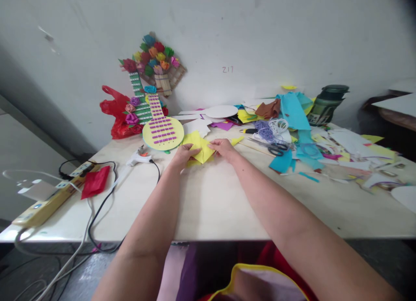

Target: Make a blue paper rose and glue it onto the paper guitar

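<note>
A folded piece of yellow paper [202, 150] is held up just above the table, in front of the paper instrument. On its left edge, my left hand [186, 156] pinches it between thumb and fingers. My right hand [224, 148] grips the opposite edge in the same way. A pointed yellow scrap [237, 140] shows behind my right hand. Left of my hands lies a white glue gun [139, 157] with its black cord. The round, guitar-like paper craft [163, 133] with purple strips leans at the back, close to my left hand.
Scissors [273, 147], purple yarn [264, 130] and blue paper [294, 112] lie to the right among many scraps. A dark green bottle [327, 105] stands at the back right. A power strip [52, 197] with cables and a red packet [95, 182] are on the left.
</note>
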A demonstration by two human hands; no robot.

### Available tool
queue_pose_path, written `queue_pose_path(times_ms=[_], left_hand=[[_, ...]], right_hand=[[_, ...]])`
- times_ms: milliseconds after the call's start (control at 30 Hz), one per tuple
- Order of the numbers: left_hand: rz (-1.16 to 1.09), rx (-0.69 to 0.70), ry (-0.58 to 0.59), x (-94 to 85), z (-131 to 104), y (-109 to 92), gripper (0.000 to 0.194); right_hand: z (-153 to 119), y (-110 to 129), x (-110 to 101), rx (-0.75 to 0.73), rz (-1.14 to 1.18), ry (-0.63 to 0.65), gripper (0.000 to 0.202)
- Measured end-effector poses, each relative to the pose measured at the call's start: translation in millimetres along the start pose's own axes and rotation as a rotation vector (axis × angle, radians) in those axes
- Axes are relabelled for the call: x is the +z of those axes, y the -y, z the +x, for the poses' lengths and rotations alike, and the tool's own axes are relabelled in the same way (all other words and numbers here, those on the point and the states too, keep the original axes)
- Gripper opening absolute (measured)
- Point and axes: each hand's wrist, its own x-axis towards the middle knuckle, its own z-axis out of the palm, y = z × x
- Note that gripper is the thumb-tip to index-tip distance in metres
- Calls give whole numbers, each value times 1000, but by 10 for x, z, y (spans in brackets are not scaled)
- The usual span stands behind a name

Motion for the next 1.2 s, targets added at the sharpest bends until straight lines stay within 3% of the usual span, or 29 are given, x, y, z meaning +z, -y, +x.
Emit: queue_pose_path(times_ms=[567, 967, 1200], left_hand=[[-65, 27, 123, -26, 11, 5, 27], [-170, 24, 40, -29, -27, -57, 17], [-178, 36, 58, -64, 11, -19, 34]], right_hand=[[14, -4, -3, -22, 69, 39, 13], [17, -6, 2, 3, 169, 43, 19], [12, 15, 13, 5, 209, 36, 24]])
